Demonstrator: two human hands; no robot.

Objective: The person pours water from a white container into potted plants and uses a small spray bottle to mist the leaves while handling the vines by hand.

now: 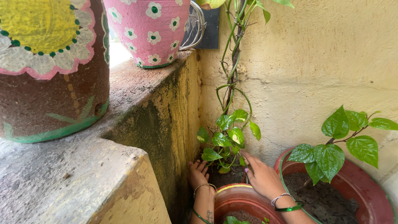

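Note:
My left hand (198,174) rests against the left side of a small pot in the corner, fingers curled on its rim. My right hand (261,176) lies on the pot's right side, fingers spread over the dark soil (226,176). A climbing green vine (232,74) with glossy leaves (226,139) grows from that pot up the yellow wall. Both wrists wear bangles. Much of the pot is hidden behind my hands and a nearer red pot (240,201).
A wide red pot (373,199) with a leafy plant (331,149) stands at the right. On the concrete ledge (137,91) sit a brown painted pot (49,70) and a pink flowered pot (149,29). The rough yellow wall (315,62) closes the corner.

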